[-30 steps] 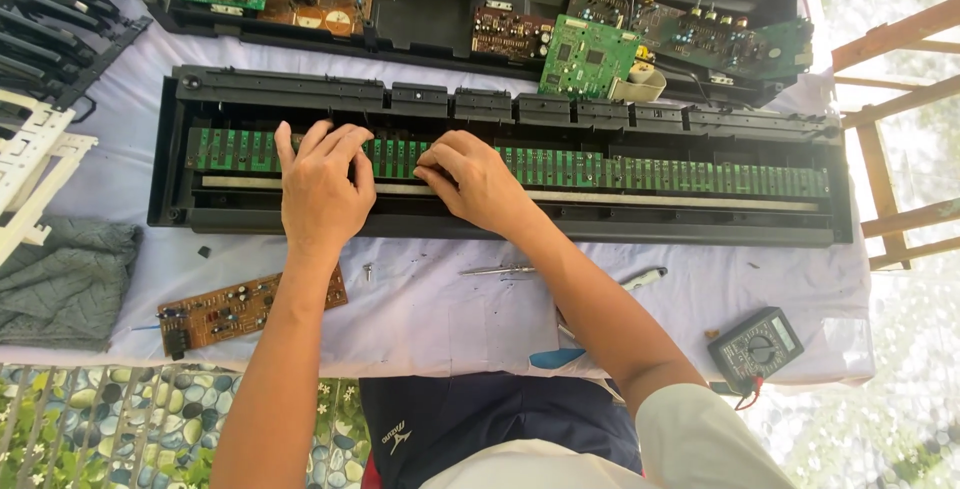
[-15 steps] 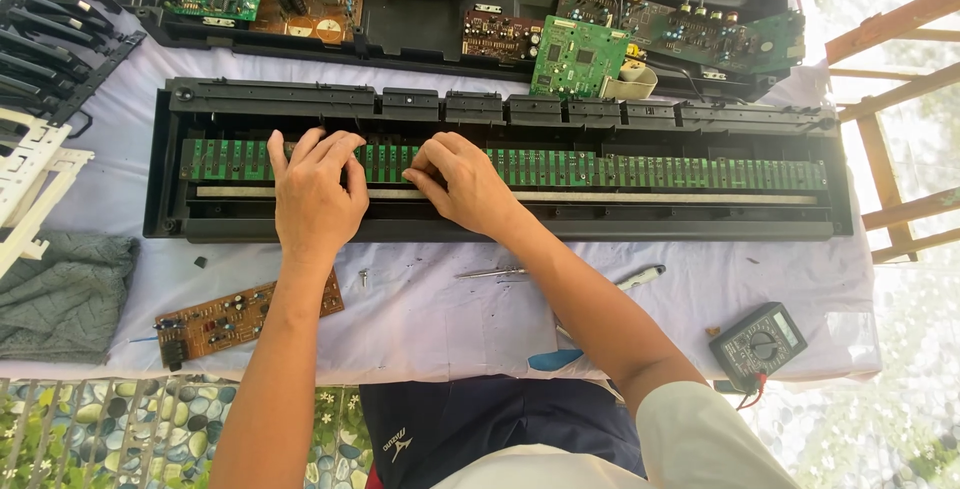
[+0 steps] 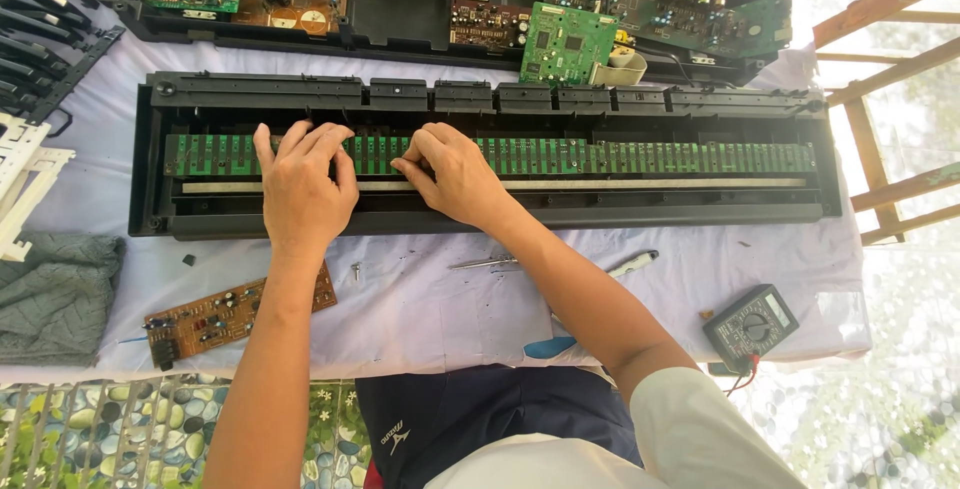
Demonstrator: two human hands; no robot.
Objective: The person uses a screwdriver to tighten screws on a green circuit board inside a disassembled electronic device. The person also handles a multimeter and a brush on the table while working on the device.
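Note:
A long black keyboard chassis (image 3: 700,214) lies across the white-covered table, with a long green contact board (image 3: 660,157) running its length. My left hand (image 3: 300,189) rests palm down on the left part of the green board, fingers spread over it. My right hand (image 3: 450,174) sits just to its right, fingertips pinched together against the board near its middle. Whether the fingers hold a small part is hidden.
A second black case (image 3: 420,19) with several circuit boards lies behind. A brown circuit board (image 3: 200,319), a loose screw (image 3: 355,271), tweezers (image 3: 480,263), a screwdriver (image 3: 635,264) and a multimeter (image 3: 750,324) lie in front. Grey cloth (image 3: 50,294) left; wooden frame (image 3: 880,99) right.
Both hands stay on the green board with only slight finger shifts; the view has drifted a little.

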